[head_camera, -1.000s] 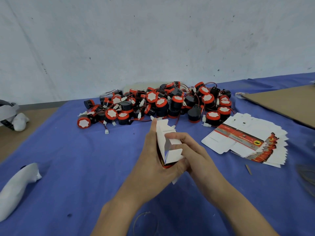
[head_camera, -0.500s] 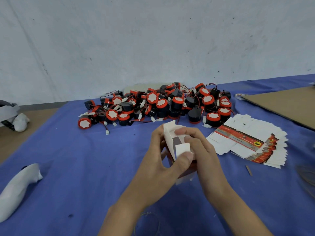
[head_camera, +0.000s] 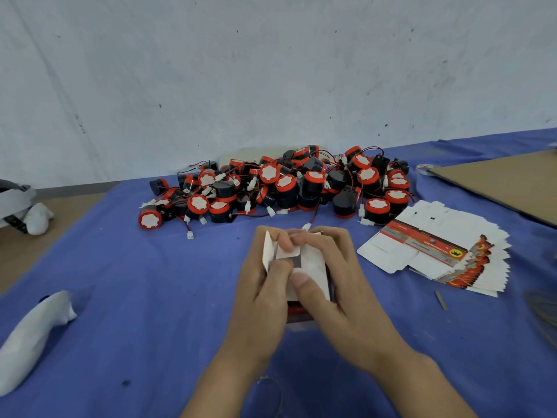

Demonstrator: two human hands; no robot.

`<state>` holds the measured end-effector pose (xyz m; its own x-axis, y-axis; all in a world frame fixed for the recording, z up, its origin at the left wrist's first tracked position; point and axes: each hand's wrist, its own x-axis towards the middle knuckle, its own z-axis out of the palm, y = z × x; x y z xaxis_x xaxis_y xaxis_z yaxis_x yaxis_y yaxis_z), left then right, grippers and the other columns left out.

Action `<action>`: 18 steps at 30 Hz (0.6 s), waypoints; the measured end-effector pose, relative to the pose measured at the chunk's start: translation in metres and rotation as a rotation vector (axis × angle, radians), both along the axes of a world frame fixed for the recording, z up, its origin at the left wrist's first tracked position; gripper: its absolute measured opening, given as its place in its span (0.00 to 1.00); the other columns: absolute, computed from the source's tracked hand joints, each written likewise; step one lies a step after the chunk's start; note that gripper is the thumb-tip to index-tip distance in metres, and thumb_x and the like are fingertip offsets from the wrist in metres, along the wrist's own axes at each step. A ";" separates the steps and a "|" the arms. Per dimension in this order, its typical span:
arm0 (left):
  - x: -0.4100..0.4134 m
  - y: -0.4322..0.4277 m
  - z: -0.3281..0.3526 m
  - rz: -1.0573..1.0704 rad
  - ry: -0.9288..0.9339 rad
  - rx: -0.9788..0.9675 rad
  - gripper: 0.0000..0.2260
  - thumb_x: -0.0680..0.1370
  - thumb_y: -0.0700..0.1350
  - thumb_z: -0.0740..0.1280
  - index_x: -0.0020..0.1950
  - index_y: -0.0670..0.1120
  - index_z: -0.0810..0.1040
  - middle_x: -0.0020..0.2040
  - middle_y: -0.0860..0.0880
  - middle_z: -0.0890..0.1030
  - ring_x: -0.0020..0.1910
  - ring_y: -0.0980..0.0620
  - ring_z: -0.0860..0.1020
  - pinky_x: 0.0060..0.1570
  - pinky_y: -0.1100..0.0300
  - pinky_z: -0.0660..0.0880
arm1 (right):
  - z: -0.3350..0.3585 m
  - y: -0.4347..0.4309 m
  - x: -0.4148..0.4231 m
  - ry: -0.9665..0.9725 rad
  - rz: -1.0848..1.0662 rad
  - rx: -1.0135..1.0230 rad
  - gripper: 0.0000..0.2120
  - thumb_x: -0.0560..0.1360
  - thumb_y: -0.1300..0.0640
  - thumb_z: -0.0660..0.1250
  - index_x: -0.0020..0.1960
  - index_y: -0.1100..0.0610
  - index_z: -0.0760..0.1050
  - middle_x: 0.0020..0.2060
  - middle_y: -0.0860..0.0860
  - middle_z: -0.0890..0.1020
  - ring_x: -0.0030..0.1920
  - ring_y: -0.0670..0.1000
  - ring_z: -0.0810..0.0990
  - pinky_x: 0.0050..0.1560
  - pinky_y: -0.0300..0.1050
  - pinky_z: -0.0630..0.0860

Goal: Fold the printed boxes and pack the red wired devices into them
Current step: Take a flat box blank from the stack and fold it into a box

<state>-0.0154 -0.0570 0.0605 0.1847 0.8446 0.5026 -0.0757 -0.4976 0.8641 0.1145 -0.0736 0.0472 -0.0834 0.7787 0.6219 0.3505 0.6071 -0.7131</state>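
A small printed box, white inside with a red printed side at its lower edge, is held between both hands above the blue cloth. My left hand grips its left side, thumb over a white end flap. My right hand wraps the right side, its thumb pressing a flap down. A heap of red-and-black wired devices lies behind the hands. A fanned stack of flat printed boxes lies to the right.
A brown cardboard sheet covers the far right of the blue cloth. A white wrapped bundle lies at the front left. A pale wall stands behind the heap. A small strip lies near the stack.
The box has been lowered and tipped towards me. Its upright end flaps have been folded down under my thumbs, and both hands have closed in around it.
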 end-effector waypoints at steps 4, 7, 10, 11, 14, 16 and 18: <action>-0.002 0.002 0.002 -0.044 0.002 -0.044 0.03 0.76 0.42 0.59 0.48 0.47 0.71 0.45 0.54 0.80 0.43 0.55 0.79 0.37 0.60 0.77 | -0.001 0.000 -0.003 0.021 -0.033 -0.003 0.16 0.77 0.48 0.61 0.64 0.42 0.72 0.61 0.41 0.69 0.67 0.49 0.72 0.58 0.32 0.73; -0.005 0.005 0.004 -0.161 -0.001 -0.125 0.12 0.78 0.56 0.61 0.52 0.49 0.76 0.61 0.54 0.81 0.58 0.52 0.81 0.52 0.48 0.79 | 0.003 0.000 -0.002 0.075 -0.076 0.021 0.14 0.75 0.50 0.61 0.59 0.42 0.74 0.59 0.43 0.71 0.61 0.44 0.75 0.49 0.26 0.73; -0.003 0.007 0.009 -0.243 -0.116 -0.247 0.23 0.76 0.66 0.58 0.63 0.56 0.79 0.64 0.53 0.81 0.63 0.51 0.79 0.58 0.49 0.75 | 0.006 0.000 0.000 0.165 -0.097 0.005 0.11 0.73 0.51 0.60 0.53 0.41 0.75 0.56 0.44 0.71 0.57 0.41 0.75 0.42 0.24 0.73; -0.001 0.008 0.010 -0.262 -0.168 -0.297 0.24 0.77 0.66 0.57 0.65 0.57 0.78 0.66 0.53 0.80 0.65 0.52 0.78 0.60 0.50 0.74 | 0.006 0.001 0.001 0.163 -0.129 0.006 0.10 0.73 0.50 0.60 0.52 0.41 0.74 0.55 0.43 0.71 0.58 0.42 0.75 0.43 0.25 0.73; 0.001 0.008 0.011 -0.225 -0.145 -0.354 0.16 0.80 0.62 0.59 0.64 0.62 0.79 0.64 0.53 0.81 0.63 0.51 0.79 0.55 0.54 0.75 | 0.004 0.002 0.003 0.134 -0.192 0.015 0.09 0.72 0.50 0.60 0.51 0.44 0.74 0.55 0.42 0.71 0.57 0.44 0.75 0.44 0.26 0.73; 0.002 0.009 0.009 -0.230 -0.100 -0.375 0.14 0.83 0.57 0.58 0.65 0.62 0.78 0.63 0.51 0.82 0.60 0.49 0.81 0.49 0.57 0.77 | 0.002 0.003 0.005 0.101 -0.215 0.032 0.10 0.72 0.50 0.60 0.51 0.46 0.74 0.56 0.42 0.70 0.57 0.45 0.75 0.43 0.28 0.74; 0.001 0.008 0.008 -0.257 -0.113 -0.426 0.14 0.82 0.56 0.60 0.65 0.59 0.78 0.61 0.49 0.82 0.59 0.47 0.82 0.47 0.59 0.79 | 0.000 0.004 0.006 0.051 -0.241 0.031 0.11 0.72 0.48 0.60 0.53 0.47 0.74 0.57 0.41 0.69 0.58 0.47 0.75 0.43 0.37 0.79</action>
<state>-0.0142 -0.0487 0.0681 0.3779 0.9133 0.1519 -0.2540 -0.0556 0.9656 0.1207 -0.0695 0.0470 0.1344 0.7525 0.6447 0.4520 0.5324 -0.7157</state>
